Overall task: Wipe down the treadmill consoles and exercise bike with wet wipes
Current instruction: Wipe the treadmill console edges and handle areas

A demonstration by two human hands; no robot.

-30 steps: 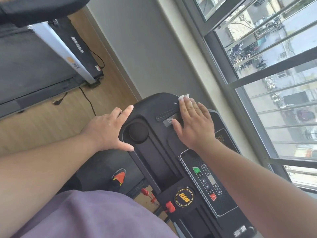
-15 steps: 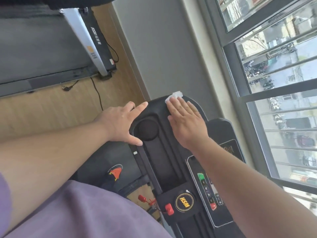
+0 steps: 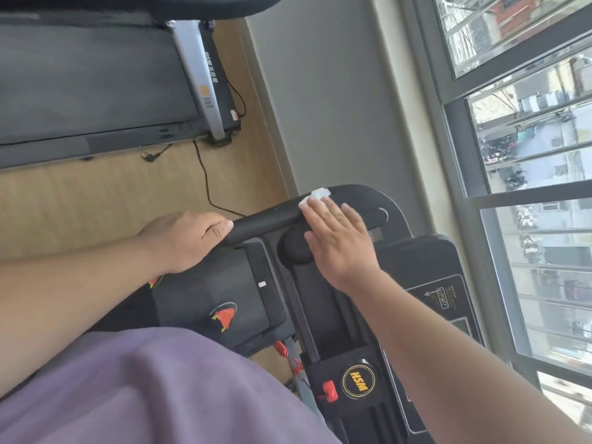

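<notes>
Right now the person's right hand (image 3: 339, 241) lies flat, fingers straight, on the far end of the black treadmill console (image 3: 323, 302), pressing a white wet wipe (image 3: 315, 196) that peeks out beyond the fingertips at the console's top edge. Meanwhile the left hand (image 3: 189, 238) curls around the black handlebar (image 3: 266, 221) jutting from the console's left side. Beyond, a second treadmill (image 3: 96, 88) stands on the wooden floor (image 3: 96, 193).
</notes>
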